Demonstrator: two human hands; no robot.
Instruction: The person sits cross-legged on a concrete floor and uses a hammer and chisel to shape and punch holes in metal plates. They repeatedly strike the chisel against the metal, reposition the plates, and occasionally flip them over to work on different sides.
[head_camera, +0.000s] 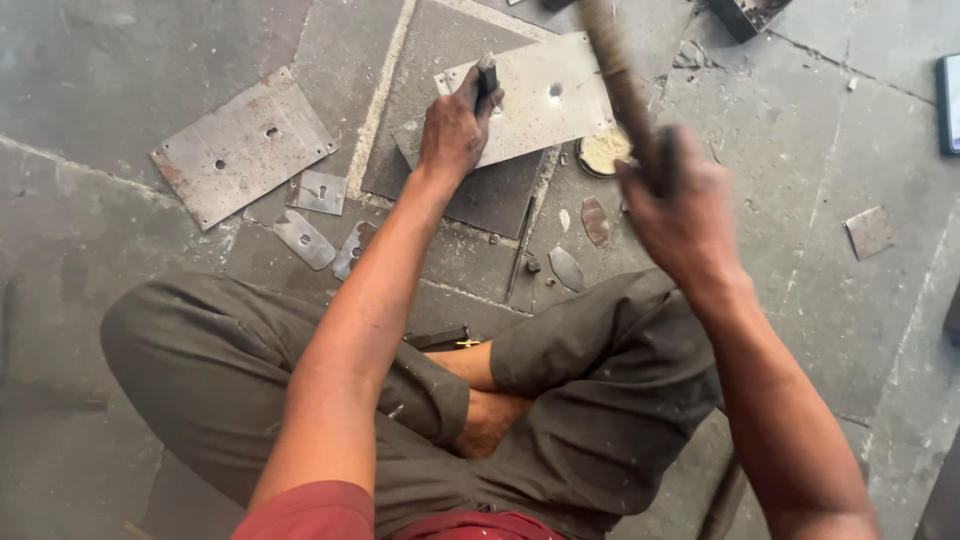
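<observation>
here, the left hand (455, 125) grips a dark punch (486, 78) upright on the metal plate (545, 95), far centre on the floor. the right hand (680, 205), blurred, clenches a wooden hammer handle (615, 75) just right of the plate.

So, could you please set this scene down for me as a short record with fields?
Setting: person sitting cross-legged on a grey stone floor
Left hand: grip closed on a dark punch held upright on a metal plate
Right hand: grip closed on a hammer handle, raised and blurred
Other plate: flat on the floor to the left, with two holes
Scraps: small metal offcuts near the knees
Round tin: beside the plate
</observation>
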